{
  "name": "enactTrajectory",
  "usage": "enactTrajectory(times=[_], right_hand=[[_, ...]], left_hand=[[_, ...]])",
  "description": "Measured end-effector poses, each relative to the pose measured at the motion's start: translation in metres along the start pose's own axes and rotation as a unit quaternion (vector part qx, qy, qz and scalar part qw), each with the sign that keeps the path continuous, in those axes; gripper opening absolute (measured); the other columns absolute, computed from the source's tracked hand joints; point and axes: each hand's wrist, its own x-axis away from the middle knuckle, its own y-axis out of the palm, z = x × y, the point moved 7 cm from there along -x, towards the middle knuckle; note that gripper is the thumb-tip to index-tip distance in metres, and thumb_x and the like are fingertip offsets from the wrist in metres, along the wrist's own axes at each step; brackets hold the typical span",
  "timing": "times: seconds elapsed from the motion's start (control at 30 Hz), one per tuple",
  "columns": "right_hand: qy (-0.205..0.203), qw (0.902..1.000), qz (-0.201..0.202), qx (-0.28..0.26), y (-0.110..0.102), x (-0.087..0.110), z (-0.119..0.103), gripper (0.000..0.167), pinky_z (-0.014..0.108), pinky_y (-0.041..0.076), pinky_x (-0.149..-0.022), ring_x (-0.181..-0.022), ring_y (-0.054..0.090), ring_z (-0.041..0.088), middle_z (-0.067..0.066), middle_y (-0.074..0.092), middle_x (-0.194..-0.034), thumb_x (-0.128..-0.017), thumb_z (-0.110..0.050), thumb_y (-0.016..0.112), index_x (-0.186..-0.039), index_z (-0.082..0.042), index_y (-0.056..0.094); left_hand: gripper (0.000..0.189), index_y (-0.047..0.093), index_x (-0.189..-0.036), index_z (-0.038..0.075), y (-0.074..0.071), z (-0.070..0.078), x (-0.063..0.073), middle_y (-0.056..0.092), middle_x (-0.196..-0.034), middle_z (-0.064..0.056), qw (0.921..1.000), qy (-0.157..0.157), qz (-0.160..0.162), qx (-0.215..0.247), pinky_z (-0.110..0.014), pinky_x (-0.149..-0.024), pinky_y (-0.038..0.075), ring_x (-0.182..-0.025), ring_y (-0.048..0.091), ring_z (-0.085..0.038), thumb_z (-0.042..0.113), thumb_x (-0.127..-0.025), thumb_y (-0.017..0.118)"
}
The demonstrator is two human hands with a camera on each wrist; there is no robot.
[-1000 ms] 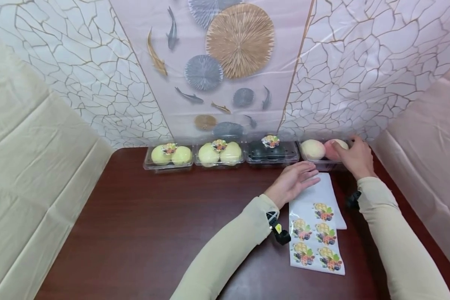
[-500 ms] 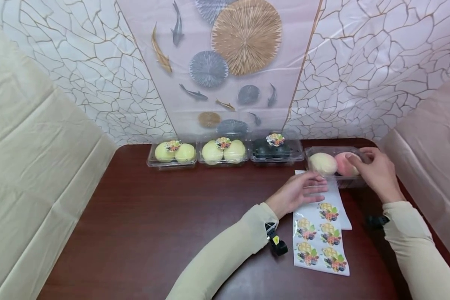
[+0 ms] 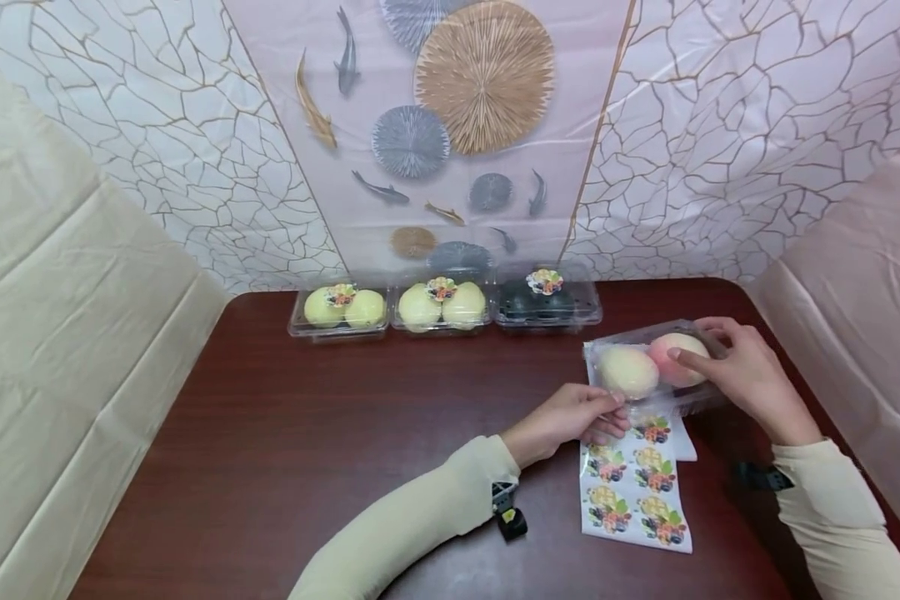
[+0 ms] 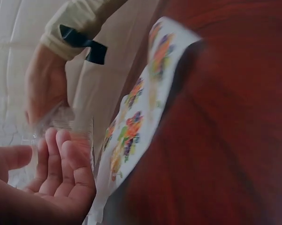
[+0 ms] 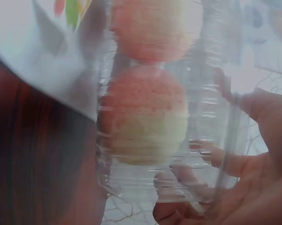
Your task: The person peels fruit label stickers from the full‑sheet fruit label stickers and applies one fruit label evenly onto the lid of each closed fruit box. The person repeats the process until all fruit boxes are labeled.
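A clear plastic clamshell box (image 3: pixel 648 331) with two pink-and-cream peaches (image 3: pixel 630 372) is off the table, tilted, above the upper part of a sticker sheet (image 3: pixel 636 487). My right hand (image 3: pixel 750 375) grips the box's right end, thumb on top and fingers around the far side. In the right wrist view, the peach (image 5: pixel 145 115) shows through the ribbed plastic wall. My left hand (image 3: pixel 570 421) has its thumb and fingers at the near left corner, pinching it. The left wrist view shows the left hand's curled fingers (image 4: pixel 61 164) by the blurred plastic.
Along the back edge stand three closed clear boxes: two with pale yellow-green fruit (image 3: pixel 345 308) (image 3: pixel 442 307) and one with dark fruit (image 3: pixel 547 302). Each has a round fruit sticker on its lid. Fabric walls surround the brown table (image 3: pixel 307 467).
The right hand has brought the peach box from the right end of the back row toward the front, over the sticker sheet. My left hand has moved nearer me and now pinches the box's corner.
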Motion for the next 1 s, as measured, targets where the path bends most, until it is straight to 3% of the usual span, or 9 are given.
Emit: enactTrajectory(times=[0.13, 0.37, 0.5, 0.63, 0.8, 1.0], right_hand=[[-0.023, 0.9997, -0.001, -0.001, 0.005, 0.013, -0.011, 0.071, 0.067, 0.045, -0.093, -0.130, 0.046, 0.058, 0.038, 0.046, -0.140, -0.098, -0.033, 0.078, -0.143, 0.013, 0.047], [-0.056, 0.9982, 0.013, -0.016, 0.022, 0.033, -0.035, 0.063, 0.039, 0.039, -0.078, -0.107, 0.043, 0.037, 0.031, 0.045, -0.128, -0.093, -0.021, 0.083, -0.141, 0.007, 0.054], [-0.062, 0.9978, 0.013, -0.023, 0.031, 0.040, -0.050, 0.067, 0.037, 0.039, -0.074, -0.100, 0.043, 0.034, 0.029, 0.045, -0.127, -0.092, -0.021, 0.085, -0.144, 0.005, 0.053], [-0.060, 0.9975, -0.008, -0.035, 0.045, 0.050, -0.063, 0.071, 0.036, 0.043, -0.070, -0.103, 0.049, 0.038, 0.029, 0.043, -0.133, -0.090, -0.023, 0.086, -0.147, 0.002, 0.051], [-0.082, 0.9952, -0.011, -0.051, 0.065, 0.059, -0.080, 0.067, 0.032, 0.048, -0.066, -0.102, 0.056, 0.037, 0.027, 0.045, -0.132, -0.087, -0.019, 0.089, -0.144, -0.003, 0.056], [-0.116, 0.9902, -0.008, -0.077, 0.093, 0.063, -0.099, 0.059, 0.036, 0.058, -0.077, -0.096, 0.056, 0.030, 0.022, 0.043, -0.131, -0.088, -0.015, 0.088, -0.139, -0.005, 0.060]], left_hand=[[0.032, 0.075, -0.107, -0.004, -0.005, -0.007, 0.016, 0.077, -0.088, -0.002, 1.0000, -0.002, -0.006, -0.001, -0.020, -0.062, 0.055, -0.074, 0.070, -0.006, 0.025, -0.108, 0.061], [0.032, 0.074, -0.111, -0.005, -0.024, -0.013, 0.048, 0.078, -0.092, -0.004, 0.9999, -0.008, -0.003, -0.007, -0.021, -0.060, 0.057, -0.075, 0.071, -0.007, 0.024, -0.108, 0.061], [0.028, 0.074, -0.109, -0.003, -0.040, -0.010, 0.067, 0.078, -0.093, -0.009, 0.9997, 0.002, 0.010, -0.021, -0.021, -0.059, 0.057, -0.074, 0.070, -0.008, 0.022, -0.107, 0.062], [0.025, 0.073, -0.109, -0.006, -0.063, -0.009, 0.085, 0.078, -0.094, -0.014, 0.9988, 0.020, 0.019, -0.040, -0.022, -0.060, 0.057, -0.074, 0.069, -0.010, 0.017, -0.106, 0.061], [0.026, 0.071, -0.108, -0.010, -0.094, -0.003, 0.106, 0.078, -0.098, -0.021, 0.9930, 0.044, 0.023, -0.108, -0.024, -0.064, 0.059, -0.079, 0.071, -0.014, 0.012, -0.107, 0.058], [0.024, 0.071, -0.101, -0.005, -0.129, 0.009, 0.126, 0.076, -0.096, -0.023, 0.9716, 0.065, 0.033, -0.225, -0.033, -0.069, 0.062, -0.086, 0.074, -0.026, 0.011, -0.108, 0.054]])
